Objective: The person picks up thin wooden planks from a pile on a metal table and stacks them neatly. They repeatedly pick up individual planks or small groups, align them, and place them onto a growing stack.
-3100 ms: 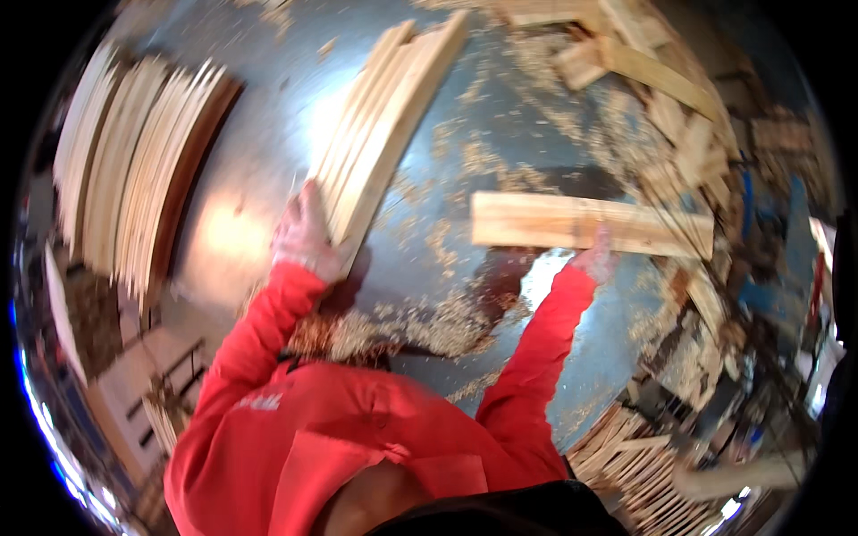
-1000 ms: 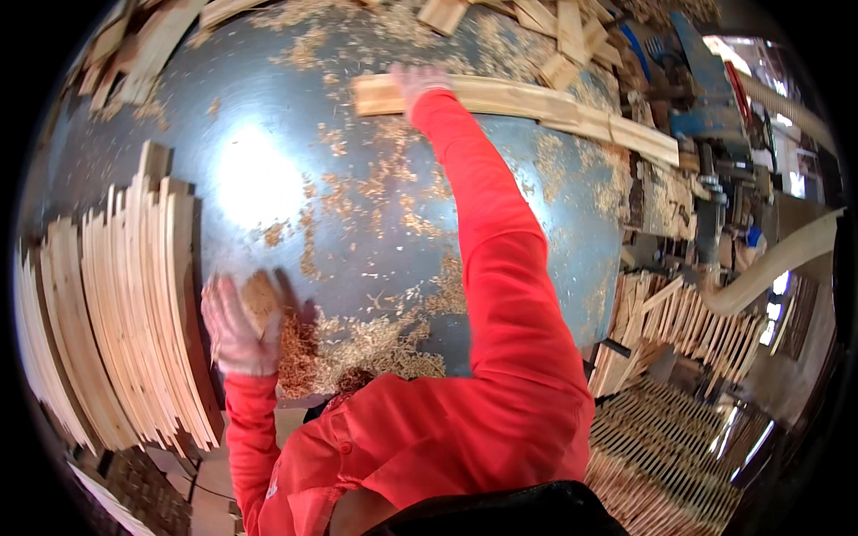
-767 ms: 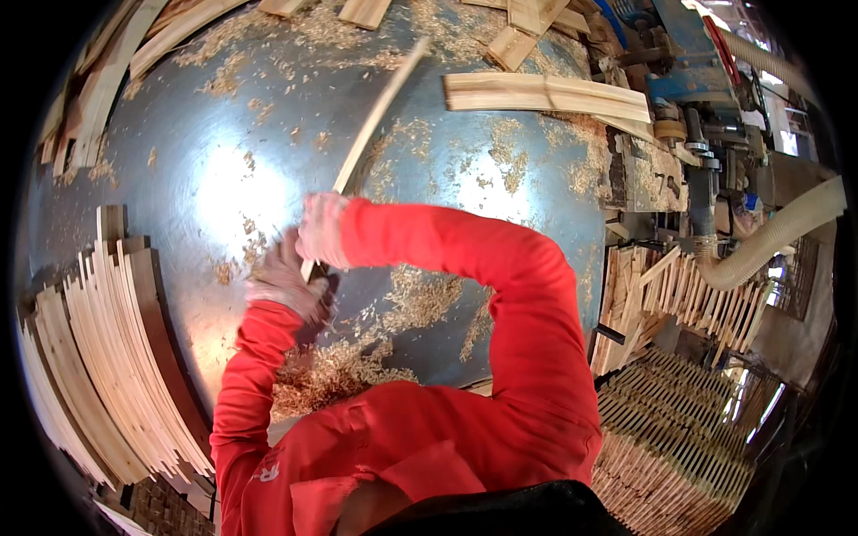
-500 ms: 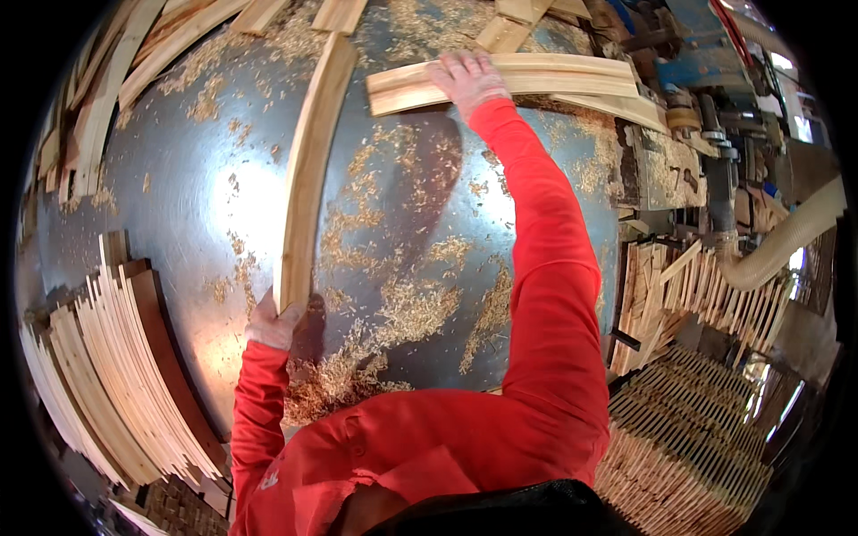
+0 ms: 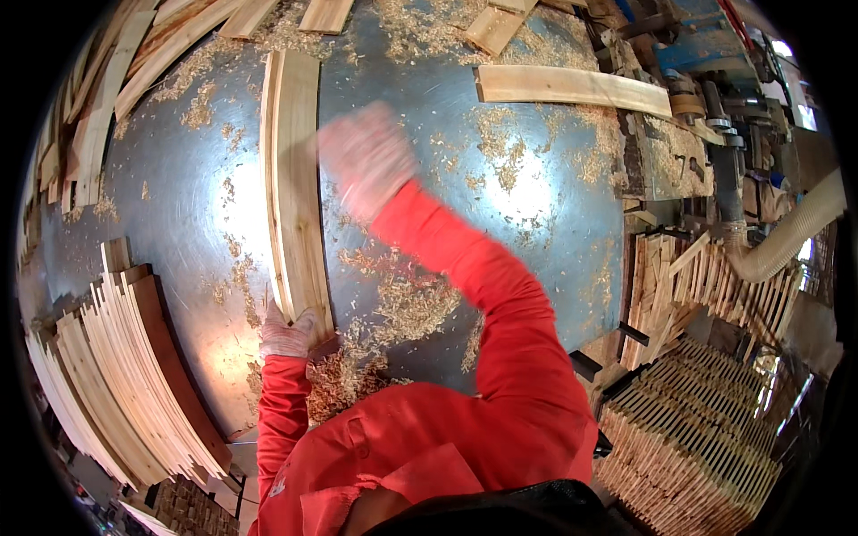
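Two light wooden boards (image 5: 301, 196) lie lengthwise against each other in front of me, one wider than the other. Around their near end, my left hand (image 5: 288, 332) is closed, its thumb across the wood. My right hand (image 5: 366, 161) is smeared by motion just right of the far half of the boards. Its fingers are too blurred to read, and whether they touch the wood I cannot tell.
Wood shavings (image 5: 416, 304) are scattered over the metal table (image 5: 179, 179). Another board (image 5: 572, 85) lies crosswise at the far right, by machinery (image 5: 688, 103). Stacked strips (image 5: 147, 366) stand at left; stacked slats (image 5: 688, 447) and a hose (image 5: 795, 232) are at right.
The crosswise board under my right hand has left the far right, and two boards now lie together at my left hand. My right hand has swung left and nearer.
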A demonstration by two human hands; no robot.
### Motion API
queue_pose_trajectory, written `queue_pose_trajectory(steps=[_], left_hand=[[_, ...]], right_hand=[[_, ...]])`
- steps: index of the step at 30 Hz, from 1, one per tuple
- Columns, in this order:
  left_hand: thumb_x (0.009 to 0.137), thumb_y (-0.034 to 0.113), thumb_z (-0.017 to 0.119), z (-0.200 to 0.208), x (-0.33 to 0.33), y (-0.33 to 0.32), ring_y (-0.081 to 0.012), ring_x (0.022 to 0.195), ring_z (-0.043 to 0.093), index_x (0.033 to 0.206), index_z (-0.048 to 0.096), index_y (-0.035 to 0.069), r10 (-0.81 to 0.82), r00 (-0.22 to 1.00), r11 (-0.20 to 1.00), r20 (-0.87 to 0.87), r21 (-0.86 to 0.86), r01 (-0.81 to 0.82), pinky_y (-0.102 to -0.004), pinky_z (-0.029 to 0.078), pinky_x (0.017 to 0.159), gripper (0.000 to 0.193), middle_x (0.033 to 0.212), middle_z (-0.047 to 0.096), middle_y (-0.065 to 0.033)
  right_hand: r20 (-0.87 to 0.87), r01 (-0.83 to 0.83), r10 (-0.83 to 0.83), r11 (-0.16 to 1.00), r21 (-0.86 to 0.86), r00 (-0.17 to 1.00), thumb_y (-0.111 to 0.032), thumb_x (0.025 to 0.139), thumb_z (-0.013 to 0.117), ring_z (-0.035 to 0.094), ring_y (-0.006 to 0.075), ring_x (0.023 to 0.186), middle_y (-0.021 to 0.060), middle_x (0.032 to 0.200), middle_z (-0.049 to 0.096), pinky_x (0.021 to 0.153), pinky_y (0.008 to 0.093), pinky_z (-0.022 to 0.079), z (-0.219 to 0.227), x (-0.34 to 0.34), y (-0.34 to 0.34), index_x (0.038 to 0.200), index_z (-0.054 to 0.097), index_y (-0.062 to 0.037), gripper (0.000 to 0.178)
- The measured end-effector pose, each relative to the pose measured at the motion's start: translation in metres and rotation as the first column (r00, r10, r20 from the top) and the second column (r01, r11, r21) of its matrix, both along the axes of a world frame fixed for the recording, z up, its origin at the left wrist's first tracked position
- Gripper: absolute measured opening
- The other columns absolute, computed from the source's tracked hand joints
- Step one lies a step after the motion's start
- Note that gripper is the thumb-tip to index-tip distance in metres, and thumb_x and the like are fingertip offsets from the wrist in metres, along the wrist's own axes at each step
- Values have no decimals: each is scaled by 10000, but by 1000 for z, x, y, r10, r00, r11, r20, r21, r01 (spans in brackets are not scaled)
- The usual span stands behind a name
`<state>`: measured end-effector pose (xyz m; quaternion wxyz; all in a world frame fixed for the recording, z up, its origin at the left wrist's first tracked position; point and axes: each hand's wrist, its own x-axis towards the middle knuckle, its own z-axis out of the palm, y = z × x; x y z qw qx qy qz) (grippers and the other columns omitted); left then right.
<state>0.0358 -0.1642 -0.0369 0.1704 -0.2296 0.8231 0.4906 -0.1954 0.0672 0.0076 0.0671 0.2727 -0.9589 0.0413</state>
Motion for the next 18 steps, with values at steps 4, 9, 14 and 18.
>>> queue_pose_trajectory(steps=[4,9,14,18], left_hand=[[760,191,761,25,-7,6,-202,924,669,1301,497,27,-52,998,998,-46,26,53,-320,534,789,624,1067,680,-166],[753,146,759,28,-16,11,-196,926,658,1268,529,16,61,996,983,69,168,-72,-322,527,806,579,1045,687,-115],[824,181,720,20,-5,9,-193,935,636,1310,481,13,91,994,957,-55,282,-72,-303,520,806,568,1104,647,-112],[898,260,652,10,1,10,-212,984,616,1314,448,11,178,952,811,-248,585,1,-259,542,790,526,1166,591,-121]], right_hand=[[-300,342,-213,798,496,930,-303,959,436,391,307,1335,121,1469,356,1002,508,440,-15,-101,172,1449,318,-177,519],[33,233,-316,762,605,948,-231,927,521,643,258,1037,92,1100,669,899,428,488,19,-141,198,1156,617,-192,251],[366,-558,426,698,448,827,-236,766,639,585,183,639,43,565,587,873,389,426,49,-8,56,541,587,-166,241],[430,839,844,40,543,-319,-197,783,589,621,316,1008,164,991,684,1103,529,316,38,92,-39,871,667,12,239]])
